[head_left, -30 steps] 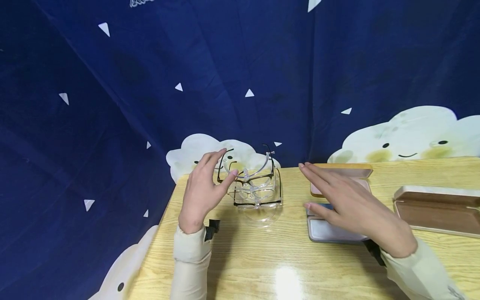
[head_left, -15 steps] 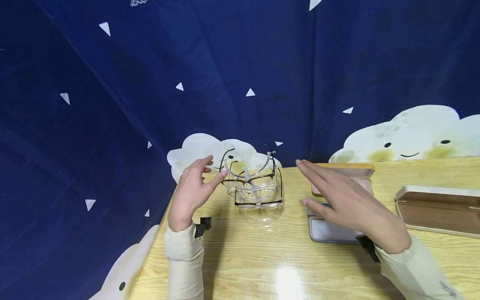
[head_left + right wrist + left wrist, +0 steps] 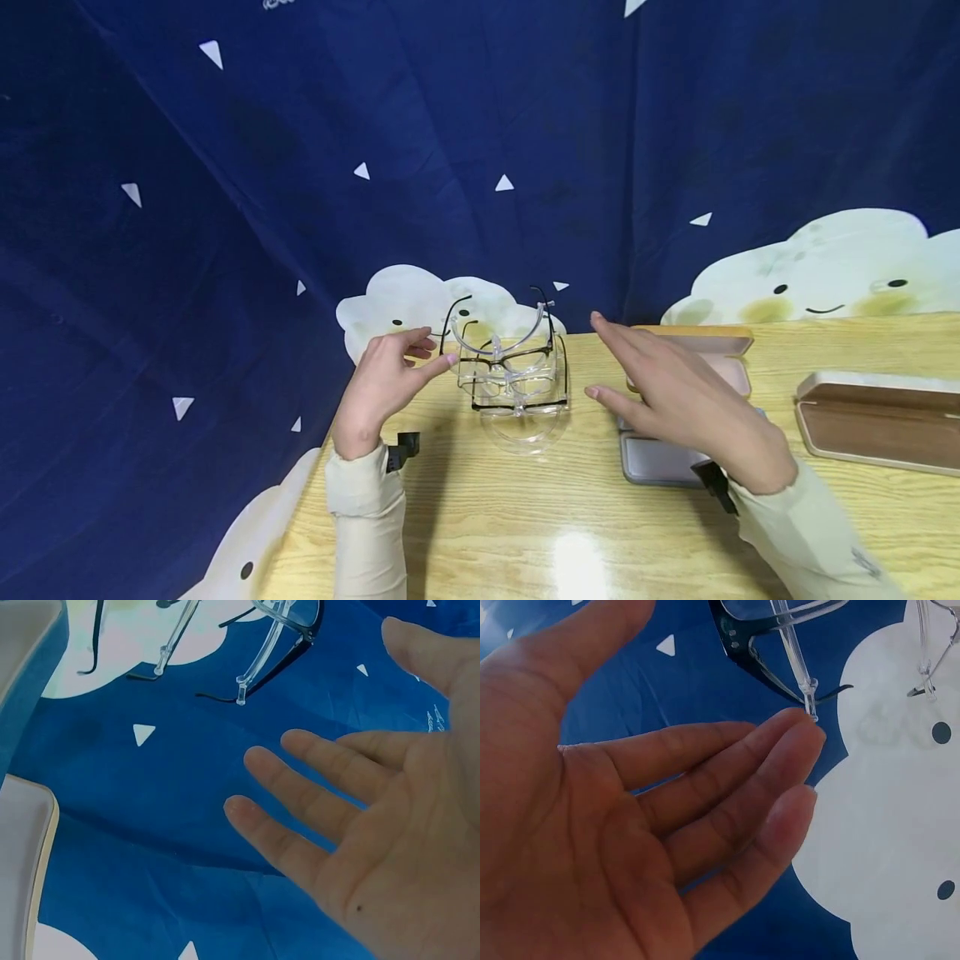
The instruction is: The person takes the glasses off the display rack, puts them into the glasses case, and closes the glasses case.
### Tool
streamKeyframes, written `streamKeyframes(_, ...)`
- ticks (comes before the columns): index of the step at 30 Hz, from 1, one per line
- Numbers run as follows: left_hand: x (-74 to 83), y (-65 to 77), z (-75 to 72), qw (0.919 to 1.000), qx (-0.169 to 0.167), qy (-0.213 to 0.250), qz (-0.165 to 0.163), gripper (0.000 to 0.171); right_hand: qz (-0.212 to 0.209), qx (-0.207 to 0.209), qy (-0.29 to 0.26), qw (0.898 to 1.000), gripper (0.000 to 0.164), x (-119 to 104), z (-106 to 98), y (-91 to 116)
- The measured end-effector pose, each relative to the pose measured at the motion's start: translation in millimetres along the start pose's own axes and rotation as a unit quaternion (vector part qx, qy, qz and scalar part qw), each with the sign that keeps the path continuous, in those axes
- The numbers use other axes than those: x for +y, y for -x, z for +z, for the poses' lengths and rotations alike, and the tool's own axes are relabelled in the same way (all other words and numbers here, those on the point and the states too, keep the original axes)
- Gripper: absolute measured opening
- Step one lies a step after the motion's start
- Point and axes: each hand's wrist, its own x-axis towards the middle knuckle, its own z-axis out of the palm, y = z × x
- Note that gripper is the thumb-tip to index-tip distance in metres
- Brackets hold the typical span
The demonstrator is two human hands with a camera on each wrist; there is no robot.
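Right beside the left hand's [image 3: 382,387] thumb, the dark-framed eyeglasses [image 3: 491,364] sit uppermost on a clear display stand [image 3: 525,448], their temples reaching back toward the backdrop. That hand is spread, its thumb held away from gently bent fingers (whether a fingertip touches the frame or the stand, I cannot tell). Below those glasses, to the right of the left hand and a little nearer the wearer, come thin-rimmed eyeglasses [image 3: 542,379], then black-browed eyeglasses [image 3: 543,405] lowest on the stand.

The right hand [image 3: 682,404] is spread too, thumb apart from extended fingers, well to the right of the stand. Under it, partly covered, lie a grey-blue glasses case [image 3: 656,462] and, farther back, an orange case [image 3: 697,332] with pale pink lining. Farther right rests a white case [image 3: 885,382], brown inside. Beneath everything runs the wood-grain table [image 3: 487,533]; behind hangs navy cloth [image 3: 412,125] printed with white triangles and smiling clouds.
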Motion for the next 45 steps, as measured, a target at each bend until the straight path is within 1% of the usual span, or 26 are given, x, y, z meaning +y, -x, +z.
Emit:
streamKeyframes(6, -2.4, -0.5, 0.4, 0.9999, -0.014, -0.008, 0.001, 0.061, 0.006, 0.008, -0.013, 1.0, 0.075, -1.3, 4.0, -7.4)
streamKeyframes(14, -3.7, -2.5, 1.6, 0.9996, -0.023, -0.014, -0.013, 0.069, 0.031, 0.003, -0.036, 0.999, 0.072, -2.6, 11.8, -17.0)
streamKeyframes(18, -4.8, -2.9, 2.4, 0.9995, -0.024, -0.01, -0.015, 0.071, 0.039, 0.009, -0.042, 0.998, 0.069, -3.8, 16.1, -20.9)
streamKeyframes(28, -3.9, -4.3, 4.5, 0.9995, -0.031, 0.007, -0.007, 0.075, 0.055, 0.009, -0.054, 0.997, 0.07, -7.8, 24.0, -30.6)
streamKeyframes(32, -4.0, -4.5, 4.4, 0.9995, -0.028, 0.014, -0.006, 0.076, 0.051, 0.02, -0.061, 0.997, 0.068, -9.1, 27.1, -35.3)
streamKeyframes(38, -5.0, -4.8, 5.3, 0.999, -0.029, 0.034, 0.002, 0.075, 0.033, 0.044, -0.075, 0.996, 0.06, -10.7, 33.7, -43.8)
streamKeyframes(42, -4.3, -6.2, 7.0, 0.9985, -0.028, 0.045, 0.016, 0.07, 0.021, 0.053, -0.073, 0.996, 0.054, -11.9, 37.7, -48.5)
streamKeyframes(45, -4.4, -7.9, 8.8, 0.9981, -0.029, 0.047, 0.025, 0.064, 0.019, 0.06, -0.072, 0.995, 0.049, -12.5, 40.4, -50.3)
